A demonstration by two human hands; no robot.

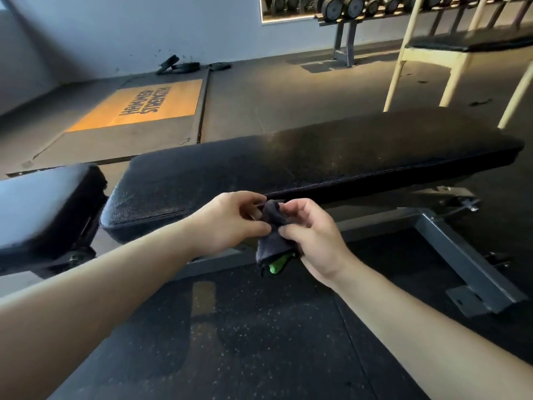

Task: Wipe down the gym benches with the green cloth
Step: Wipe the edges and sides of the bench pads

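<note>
A second black pad [46, 206] sat off the left end of the long black padded bench [317, 157]. In front of its near edge the left hand [227, 223] and right hand [314, 241] both pinched the bunched grey-and-green cloth [272, 243], which hung lengthwise down, green end lowest

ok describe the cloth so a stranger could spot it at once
Find the long black bench across the middle. In front of it the left hand and right hand meet, both pinching the cloth. It is a small dark bunch with a bright green bit at the bottom, the only green in view.
</note>
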